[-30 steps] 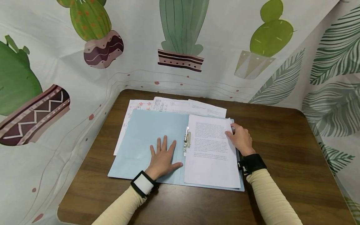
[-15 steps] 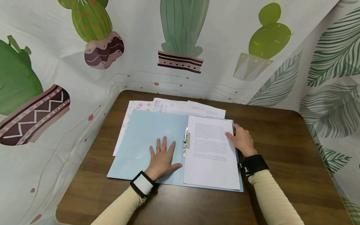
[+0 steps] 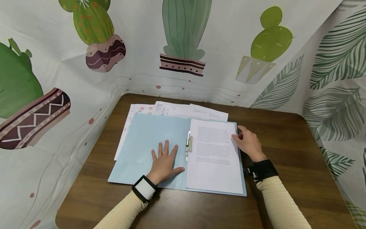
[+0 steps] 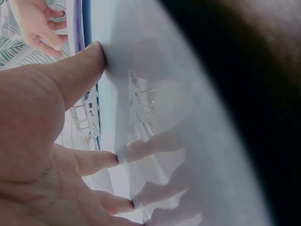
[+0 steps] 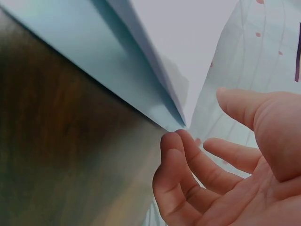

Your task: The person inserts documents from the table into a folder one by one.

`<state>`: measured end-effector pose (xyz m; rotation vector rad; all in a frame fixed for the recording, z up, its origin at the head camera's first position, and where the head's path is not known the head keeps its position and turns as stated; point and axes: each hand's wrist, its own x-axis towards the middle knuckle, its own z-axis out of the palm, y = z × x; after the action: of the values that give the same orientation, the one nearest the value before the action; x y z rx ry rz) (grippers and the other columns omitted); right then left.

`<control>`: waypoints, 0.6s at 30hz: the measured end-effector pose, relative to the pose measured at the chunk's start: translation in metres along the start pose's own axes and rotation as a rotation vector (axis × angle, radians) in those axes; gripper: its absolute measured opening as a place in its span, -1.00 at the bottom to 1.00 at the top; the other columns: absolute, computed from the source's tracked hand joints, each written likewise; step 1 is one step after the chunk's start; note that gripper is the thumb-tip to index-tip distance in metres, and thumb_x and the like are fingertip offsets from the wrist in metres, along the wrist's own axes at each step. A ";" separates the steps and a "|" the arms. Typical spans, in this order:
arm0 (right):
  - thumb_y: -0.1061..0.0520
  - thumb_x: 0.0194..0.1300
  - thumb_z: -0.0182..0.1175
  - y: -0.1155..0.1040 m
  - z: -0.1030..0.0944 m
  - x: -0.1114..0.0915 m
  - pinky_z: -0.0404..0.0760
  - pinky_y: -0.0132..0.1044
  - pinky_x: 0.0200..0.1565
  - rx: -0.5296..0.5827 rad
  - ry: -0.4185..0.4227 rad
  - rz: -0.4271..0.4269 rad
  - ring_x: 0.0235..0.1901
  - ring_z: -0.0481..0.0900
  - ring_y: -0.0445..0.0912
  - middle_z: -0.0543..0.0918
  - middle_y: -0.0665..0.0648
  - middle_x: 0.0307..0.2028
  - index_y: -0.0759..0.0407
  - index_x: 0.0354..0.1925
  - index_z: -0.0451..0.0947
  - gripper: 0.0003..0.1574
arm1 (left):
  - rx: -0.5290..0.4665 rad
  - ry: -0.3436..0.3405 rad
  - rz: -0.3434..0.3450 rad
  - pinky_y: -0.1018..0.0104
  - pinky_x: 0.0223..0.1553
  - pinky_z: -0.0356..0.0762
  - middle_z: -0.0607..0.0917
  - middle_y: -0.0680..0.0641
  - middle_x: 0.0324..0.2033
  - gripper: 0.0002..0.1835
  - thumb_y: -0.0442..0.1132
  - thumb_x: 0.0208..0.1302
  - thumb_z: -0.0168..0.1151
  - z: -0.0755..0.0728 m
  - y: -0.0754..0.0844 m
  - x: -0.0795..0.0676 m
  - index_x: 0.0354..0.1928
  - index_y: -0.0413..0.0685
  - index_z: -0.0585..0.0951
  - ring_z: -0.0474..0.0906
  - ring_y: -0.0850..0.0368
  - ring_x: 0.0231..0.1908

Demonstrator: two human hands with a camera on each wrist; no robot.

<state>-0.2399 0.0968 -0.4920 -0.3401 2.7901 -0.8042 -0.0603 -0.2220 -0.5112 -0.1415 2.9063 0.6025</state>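
Note:
A light blue folder (image 3: 143, 133) lies spread out on the table, with a metal clip (image 3: 189, 144) along its spine. On its right half sits a stack of printed sheets (image 3: 214, 175). My left hand (image 3: 163, 167) presses flat on the left cover, fingers spread. In the left wrist view the thumb and fingertips touch the shiny cover. At the right edge of the sheets is my right hand (image 3: 250, 144). The right wrist view shows its thumb apart from the loosely bent fingers (image 5: 211, 174), which are near the folder's corner with nothing between them.
Loose printed papers (image 3: 177, 109) stick out from under the folder's far and left edges. The brown wooden table (image 3: 280, 136) has rounded corners. Behind it hangs a white cloth (image 3: 143, 38) printed with cacti and leaves.
My right hand has let go of the sheets' upper right edge and shifted slightly right. The sheets' top right corner, bent up a second ago, lies flatter. My left hand stays in place.

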 end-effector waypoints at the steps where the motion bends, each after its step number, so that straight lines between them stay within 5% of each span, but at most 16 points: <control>1: -0.03 0.52 0.17 0.000 -0.001 -0.001 0.47 -0.13 -0.39 0.002 0.011 -0.009 -0.26 0.58 0.17 0.60 0.39 -0.03 0.29 0.51 0.21 -0.20 | 0.001 0.001 0.001 -0.60 0.34 -0.27 -0.01 -0.45 0.56 0.06 0.25 0.10 0.51 0.000 0.000 0.000 0.53 -0.14 0.32 -0.23 -0.54 0.52; 6: -0.01 0.51 0.19 0.001 -0.004 -0.003 0.60 0.16 -0.11 0.019 0.084 -0.047 0.10 0.55 0.31 0.48 0.46 0.25 0.25 0.54 0.18 -0.19 | 0.015 0.008 0.001 -0.59 0.34 -0.29 -0.02 -0.44 0.56 0.07 0.26 0.10 0.51 0.001 0.000 0.000 0.54 -0.13 0.31 -0.25 -0.53 0.53; 10: 0.02 0.48 0.24 0.000 -0.003 -0.004 0.41 0.34 0.22 0.033 0.128 -0.103 0.38 0.30 0.38 0.29 0.47 0.44 0.24 0.56 0.15 -0.14 | 0.028 0.020 0.008 -0.60 0.34 -0.29 0.00 -0.46 0.55 0.05 0.25 0.11 0.51 0.001 0.001 -0.001 0.53 -0.15 0.33 -0.23 -0.53 0.53; 18: 0.00 0.37 0.39 -0.005 0.002 -0.008 0.19 0.37 0.36 0.032 0.082 -0.275 0.51 0.05 0.39 0.03 0.45 0.56 0.27 0.61 -0.01 0.12 | 0.020 0.041 0.031 -0.59 0.34 -0.27 0.05 -0.49 0.53 -0.05 0.23 0.24 0.40 -0.005 0.003 0.003 0.51 -0.19 0.35 -0.18 -0.58 0.51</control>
<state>-0.2311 0.0936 -0.4894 -0.7118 2.8402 -0.9395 -0.0640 -0.2218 -0.5059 -0.1068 2.9581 0.5816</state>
